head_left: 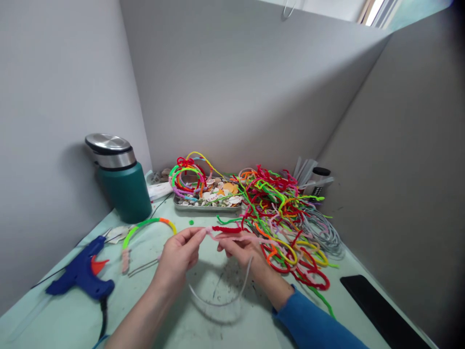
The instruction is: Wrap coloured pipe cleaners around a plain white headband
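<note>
Pinched between the thumb and fingers of my left hand [181, 254] is one end of a pale pink pipe cleaner, at the tip of a red wrapped stretch. My right hand [241, 249] is closed around the same piece, just below the red pipe cleaner [227, 229]. The pink pipe cleaner [259, 239] trails right across its fingers. Below both hands curves the bare part of a thin pale wire hoop [221, 304], clear of the table. Exactly where the right fingertips grip is partly hidden.
At left lie a blue glue gun [82, 271], a colourful wrapped hoop [145, 224] and a green bottle [125, 189]. Behind stands a metal tray [209, 209] of buttons with finished hoops. Right are tangled pipe cleaners [276, 194], grey wire coils [327, 235] and a black phone-like slab [378, 305].
</note>
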### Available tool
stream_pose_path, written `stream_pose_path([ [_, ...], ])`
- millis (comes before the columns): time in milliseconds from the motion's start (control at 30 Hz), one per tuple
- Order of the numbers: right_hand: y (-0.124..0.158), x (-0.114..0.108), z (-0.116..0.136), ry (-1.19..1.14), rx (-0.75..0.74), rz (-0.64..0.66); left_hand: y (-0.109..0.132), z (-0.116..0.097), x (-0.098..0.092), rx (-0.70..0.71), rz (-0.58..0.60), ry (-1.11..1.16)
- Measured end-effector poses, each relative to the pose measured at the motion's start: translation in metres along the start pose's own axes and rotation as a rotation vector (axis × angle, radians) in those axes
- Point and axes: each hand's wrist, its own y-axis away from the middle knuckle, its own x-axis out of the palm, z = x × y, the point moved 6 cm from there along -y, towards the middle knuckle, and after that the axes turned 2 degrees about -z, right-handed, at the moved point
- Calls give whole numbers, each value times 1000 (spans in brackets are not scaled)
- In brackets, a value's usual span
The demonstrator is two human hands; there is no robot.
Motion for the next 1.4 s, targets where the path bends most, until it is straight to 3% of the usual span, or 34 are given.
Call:
stream_pose_path([
  [100, 6, 2, 20, 258, -196, 90, 0, 5, 1, -79, 9, 9],
  [233, 12, 5, 32, 372, -332, 114, 1, 7, 4, -125, 53, 41],
  [567, 20, 14, 38, 433, -559, 121, -1, 9, 6, -75, 30, -36],
  [800, 26, 20, 27, 547, -749, 154, 2, 12, 7, -85, 52, -84],
  [1000, 30, 20, 33, 598, -756, 122, 1, 11, 6, -87, 10, -87],
  [1133, 30, 21, 37, 613, -761, 98, 1, 9, 8, -82, 45, -76],
  [1400, 19, 17, 18, 639, -586, 70, 3, 14, 10, -163, 119, 17],
])
